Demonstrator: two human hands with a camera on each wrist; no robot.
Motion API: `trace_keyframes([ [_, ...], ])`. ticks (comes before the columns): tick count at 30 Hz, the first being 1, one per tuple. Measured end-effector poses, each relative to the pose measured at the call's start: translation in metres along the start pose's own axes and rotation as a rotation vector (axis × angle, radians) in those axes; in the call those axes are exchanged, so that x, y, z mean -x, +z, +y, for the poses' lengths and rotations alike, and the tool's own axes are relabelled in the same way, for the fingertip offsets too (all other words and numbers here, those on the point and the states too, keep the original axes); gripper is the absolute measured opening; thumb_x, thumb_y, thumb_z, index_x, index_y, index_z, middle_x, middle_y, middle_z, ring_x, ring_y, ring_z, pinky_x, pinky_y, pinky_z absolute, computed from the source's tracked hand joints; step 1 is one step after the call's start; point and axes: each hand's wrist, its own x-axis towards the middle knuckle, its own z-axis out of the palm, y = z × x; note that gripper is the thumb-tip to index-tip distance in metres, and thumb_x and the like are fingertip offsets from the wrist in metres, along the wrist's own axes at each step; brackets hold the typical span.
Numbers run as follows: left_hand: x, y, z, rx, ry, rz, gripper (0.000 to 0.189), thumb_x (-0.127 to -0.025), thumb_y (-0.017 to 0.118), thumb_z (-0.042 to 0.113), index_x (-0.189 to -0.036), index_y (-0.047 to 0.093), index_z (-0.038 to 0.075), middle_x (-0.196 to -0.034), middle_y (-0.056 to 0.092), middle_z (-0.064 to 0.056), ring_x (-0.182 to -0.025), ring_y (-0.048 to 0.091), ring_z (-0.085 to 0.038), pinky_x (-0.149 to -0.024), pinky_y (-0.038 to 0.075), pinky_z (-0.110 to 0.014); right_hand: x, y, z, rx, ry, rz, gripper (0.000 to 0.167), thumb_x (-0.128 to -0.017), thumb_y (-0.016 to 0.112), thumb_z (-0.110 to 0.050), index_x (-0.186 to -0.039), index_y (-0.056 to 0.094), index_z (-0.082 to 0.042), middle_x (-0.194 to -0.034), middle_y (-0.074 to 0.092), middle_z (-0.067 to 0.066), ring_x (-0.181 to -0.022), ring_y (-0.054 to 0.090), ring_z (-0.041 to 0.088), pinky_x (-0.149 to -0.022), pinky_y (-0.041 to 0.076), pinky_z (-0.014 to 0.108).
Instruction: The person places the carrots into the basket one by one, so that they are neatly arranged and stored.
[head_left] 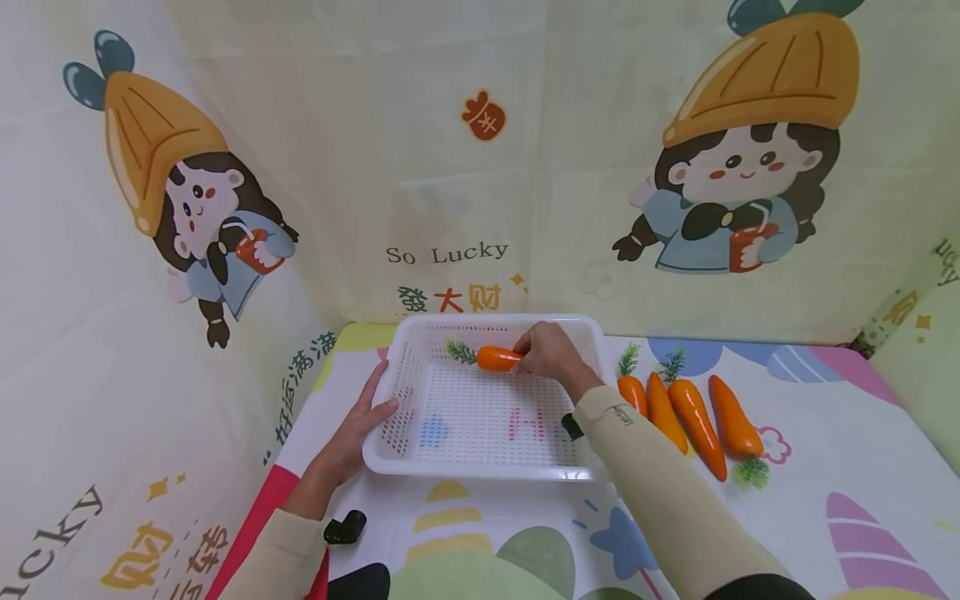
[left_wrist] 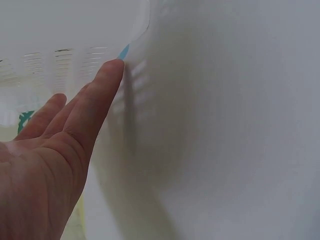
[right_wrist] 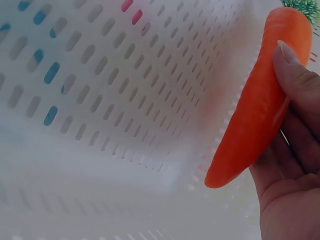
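Observation:
My right hand (head_left: 549, 350) grips an orange carrot (head_left: 498, 359) inside a white perforated plastic basket (head_left: 480, 472). The carrot's leafy green top points left, towards the basket's far left corner. In the right wrist view, the thumb lies along the carrot (right_wrist: 265, 95) and its tapered tip is bare, with the slotted basket wall behind it. My left hand (head_left: 356, 429) holds the basket's left side, thumb over the rim and fingers along the outside. The left wrist view shows extended fingers (left_wrist: 95, 105) against the basket's outer wall.
Several more carrots (head_left: 697, 425) lie on the patterned tablecloth (head_left: 810, 417) to the right of the basket, some partly behind the right forearm. A printed cloth wall (head_left: 562, 208) rises behind the table.

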Motion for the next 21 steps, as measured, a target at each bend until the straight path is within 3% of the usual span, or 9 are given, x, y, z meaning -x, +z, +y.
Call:
trace_keyframes([
  [21,0.0007,-0.001,-0.0023,-0.01,0.01,-0.001,0.075,-0.107,0.054,0.034,-0.161,0.008,0.058,-0.171,0.031,-0.006,-0.14,0.056,-0.042,-0.101,0.06,-0.047,-0.0005,0.0038,0.0022,0.173,-0.017,-0.066,0.032,-0.086,0.086,-0.014,-0.116,0.08,-0.006,-0.104,0.077,0.007,-0.097,0.062,0.026,-0.098,0.057,0.038],
])
